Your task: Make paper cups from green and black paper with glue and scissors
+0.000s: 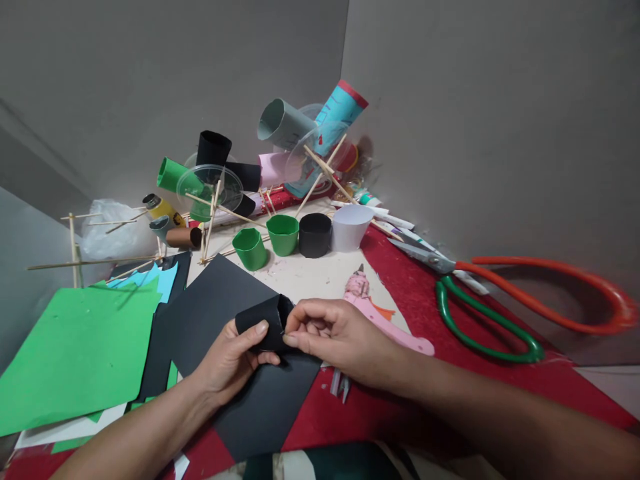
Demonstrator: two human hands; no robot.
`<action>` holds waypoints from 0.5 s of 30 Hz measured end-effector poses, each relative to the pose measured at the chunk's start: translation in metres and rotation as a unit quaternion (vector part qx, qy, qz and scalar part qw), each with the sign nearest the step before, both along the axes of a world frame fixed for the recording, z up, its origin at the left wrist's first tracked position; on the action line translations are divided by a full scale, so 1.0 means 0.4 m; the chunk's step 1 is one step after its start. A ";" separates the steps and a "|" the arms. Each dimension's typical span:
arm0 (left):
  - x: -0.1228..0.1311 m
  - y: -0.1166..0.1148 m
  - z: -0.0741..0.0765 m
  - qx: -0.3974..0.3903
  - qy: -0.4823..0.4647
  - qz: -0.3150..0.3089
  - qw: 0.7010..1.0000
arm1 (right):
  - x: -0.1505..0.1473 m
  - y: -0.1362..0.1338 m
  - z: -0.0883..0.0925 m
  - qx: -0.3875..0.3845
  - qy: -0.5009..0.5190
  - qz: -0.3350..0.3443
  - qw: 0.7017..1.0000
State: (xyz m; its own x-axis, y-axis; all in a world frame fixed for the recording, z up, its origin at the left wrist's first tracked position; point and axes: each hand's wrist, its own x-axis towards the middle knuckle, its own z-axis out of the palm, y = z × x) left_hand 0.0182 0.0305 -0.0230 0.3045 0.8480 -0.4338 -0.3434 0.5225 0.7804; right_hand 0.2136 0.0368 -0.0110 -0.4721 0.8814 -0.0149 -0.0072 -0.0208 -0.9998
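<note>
A short black paper tube [260,319] lies across the fingers of my left hand [233,363], its thumb pressed on top. My right hand [333,333] pinches the tube's open right rim between thumb and fingertips. Below both hands is a large black paper sheet [210,313]. Just beyond them stand small paper cups: two green cups [250,249], a black cup [315,235] and a white cup [352,228]. A pink glue gun [385,323] rests to the right, partly hidden behind my right hand.
Large scissors [493,293] with orange and green handles lie at the right on red cloth [380,257]. Green paper sheets [85,353] are stacked at the left. Behind are stick frames carrying paper tubes and clear plastic discs [213,190], close to the grey walls [475,133].
</note>
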 end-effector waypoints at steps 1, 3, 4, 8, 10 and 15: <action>0.001 0.000 0.000 -0.001 -0.001 -0.001 1.000 | 0.000 0.000 0.001 0.005 -0.006 0.001 1.000; 0.002 -0.001 0.000 -0.002 -0.003 -0.003 1.000 | 0.002 -0.001 0.007 0.014 -0.014 0.007 1.000; 0.002 -0.001 0.000 -0.003 -0.005 -0.004 1.000 | 0.004 -0.001 0.011 0.021 -0.017 0.014 1.000; 0.006 -0.007 0.005 -0.014 -0.015 -0.002 1.000 | 0.009 -0.002 0.026 0.069 -0.044 0.037 0.996; 0.009 -0.012 0.007 -0.022 -0.015 0.004 1.000 | 0.012 -0.002 0.029 0.101 -0.058 0.037 0.992; 0.007 -0.005 0.011 -0.035 -0.002 0.041 0.999 | 0.019 -0.004 0.032 0.163 -0.073 0.039 0.983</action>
State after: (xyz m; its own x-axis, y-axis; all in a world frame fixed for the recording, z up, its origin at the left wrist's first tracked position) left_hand 0.0210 0.0285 -0.0185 0.2367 0.8378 -0.4920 -0.3896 0.5457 0.7419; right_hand 0.2214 0.0351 0.0017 -0.5516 0.8123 0.1894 0.1252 0.3051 -0.9440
